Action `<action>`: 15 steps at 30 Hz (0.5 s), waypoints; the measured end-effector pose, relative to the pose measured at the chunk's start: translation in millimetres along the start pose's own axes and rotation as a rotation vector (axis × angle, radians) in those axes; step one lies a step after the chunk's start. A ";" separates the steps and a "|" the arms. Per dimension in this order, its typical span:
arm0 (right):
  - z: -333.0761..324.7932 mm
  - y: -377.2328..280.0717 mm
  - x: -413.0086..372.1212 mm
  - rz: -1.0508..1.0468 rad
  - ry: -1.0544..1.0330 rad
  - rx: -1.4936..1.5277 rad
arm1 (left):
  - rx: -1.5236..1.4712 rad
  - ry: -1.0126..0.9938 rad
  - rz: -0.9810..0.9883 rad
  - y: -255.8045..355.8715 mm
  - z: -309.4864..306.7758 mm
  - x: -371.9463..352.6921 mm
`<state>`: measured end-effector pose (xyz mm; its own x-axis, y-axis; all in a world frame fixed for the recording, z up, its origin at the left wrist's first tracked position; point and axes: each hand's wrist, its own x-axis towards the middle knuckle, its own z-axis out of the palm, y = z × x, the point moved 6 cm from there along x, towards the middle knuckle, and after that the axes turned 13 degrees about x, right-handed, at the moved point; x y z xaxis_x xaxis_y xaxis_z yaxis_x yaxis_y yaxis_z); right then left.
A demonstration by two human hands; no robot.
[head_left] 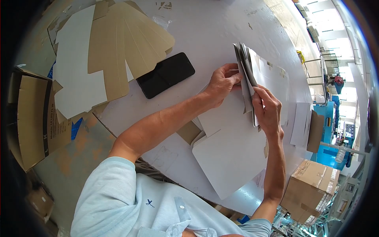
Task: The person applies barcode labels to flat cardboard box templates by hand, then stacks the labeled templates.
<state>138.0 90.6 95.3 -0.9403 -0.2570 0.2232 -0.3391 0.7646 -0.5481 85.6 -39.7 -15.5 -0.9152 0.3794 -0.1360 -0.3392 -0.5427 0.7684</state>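
Observation:
A bundle of thin grey-and-white cardboard sheets stands on edge above the table, held between my two hands. My left hand has its fingers closed on the bundle's left side, with the fingertips partly hidden behind it. Lower down on the right side, my right hand grips the same sheets between thumb and fingers. Beneath the hands lie flat white cardboard blanks, overlapping one another. More white sheets lie just beyond my right hand.
A black phone lies left of my left forearm, partly under a fanned pile of brown-and-white cardboard blanks. An open carton stands off the table's left edge. Another carton and white panels are on the right.

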 end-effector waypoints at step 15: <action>3.8 -7.9 -0.4 -0.211 -0.033 -0.221 | 0.076 0.005 0.067 0.1 2.7 0.9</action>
<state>140.9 82.4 96.4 -0.8517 -0.4398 0.2850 -0.5154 0.8016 -0.3030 85.3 -37.4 -13.9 -0.9363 0.3407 -0.0854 -0.2598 -0.5079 0.8213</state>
